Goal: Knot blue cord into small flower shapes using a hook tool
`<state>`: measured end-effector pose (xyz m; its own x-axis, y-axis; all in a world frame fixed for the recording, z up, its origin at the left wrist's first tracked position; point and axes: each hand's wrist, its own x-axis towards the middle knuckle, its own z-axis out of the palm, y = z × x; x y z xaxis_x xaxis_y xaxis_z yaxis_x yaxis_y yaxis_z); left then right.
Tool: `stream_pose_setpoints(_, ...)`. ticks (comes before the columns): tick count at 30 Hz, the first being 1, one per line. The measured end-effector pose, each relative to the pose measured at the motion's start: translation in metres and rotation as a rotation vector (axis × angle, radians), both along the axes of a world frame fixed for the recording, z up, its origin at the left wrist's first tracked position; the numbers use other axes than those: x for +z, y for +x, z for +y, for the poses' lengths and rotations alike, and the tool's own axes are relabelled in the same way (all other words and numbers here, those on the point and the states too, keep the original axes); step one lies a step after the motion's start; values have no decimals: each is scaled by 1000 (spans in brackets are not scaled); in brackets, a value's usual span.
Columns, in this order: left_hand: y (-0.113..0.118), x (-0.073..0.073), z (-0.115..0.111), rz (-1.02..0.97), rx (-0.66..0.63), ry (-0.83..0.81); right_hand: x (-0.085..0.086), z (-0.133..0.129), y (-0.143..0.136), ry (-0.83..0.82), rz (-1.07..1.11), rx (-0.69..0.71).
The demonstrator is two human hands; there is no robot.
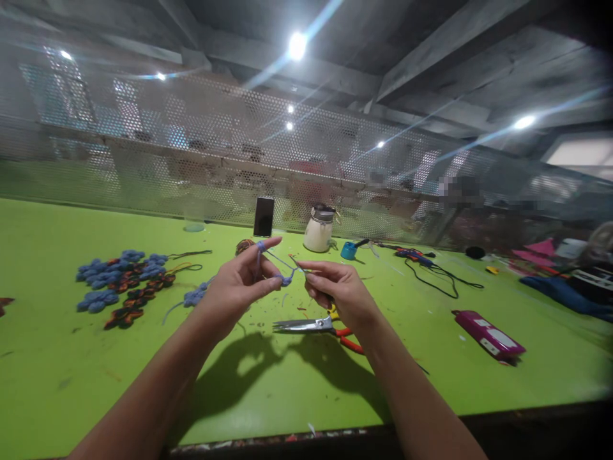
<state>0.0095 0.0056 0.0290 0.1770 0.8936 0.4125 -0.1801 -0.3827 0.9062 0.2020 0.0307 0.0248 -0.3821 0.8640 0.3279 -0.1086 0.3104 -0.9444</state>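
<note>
My left hand (242,281) pinches a small blue crocheted piece (286,280) between thumb and a finger, its index finger raised with blue yarn (261,246) wrapped round it. The yarn stretches from that finger to a thin crochet hook (297,264), which my right hand (335,284) holds in closed fingers. The two hands are slightly apart above the green table. Beneath my right hand lie scissors (306,325) with orange and yellow handles. A blue crocheted flower (195,295) rests beside my left wrist, partly hidden by it.
Blue flowers (98,273) and dark orange-black ones (136,294) lie at left on the green table (268,409). Behind the hands stand a phone (264,217), a white jar (318,231) and a teal pot (349,250). A glue gun (416,256) and purple box (489,335) lie right.
</note>
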Motion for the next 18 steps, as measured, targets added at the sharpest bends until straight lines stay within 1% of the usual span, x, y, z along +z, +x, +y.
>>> stream_pose_setpoints(5,-2,-1,1,-18,-53,-50,3,-3,2,55,-115,71)
stream_pose_setpoints(7,-3,-1,3,-6,-52,-71,4,-4,4,96,-137,84)
stream_pose_setpoints(11,-6,-3,7,20,19,-97,6,-4,8,249,-240,42)
stream_pose_setpoints(15,-7,-5,9,90,89,-68,7,-3,9,433,-409,-19)
stream_pose_setpoints(18,-5,-5,9,162,130,-38,8,-3,9,543,-474,-38)
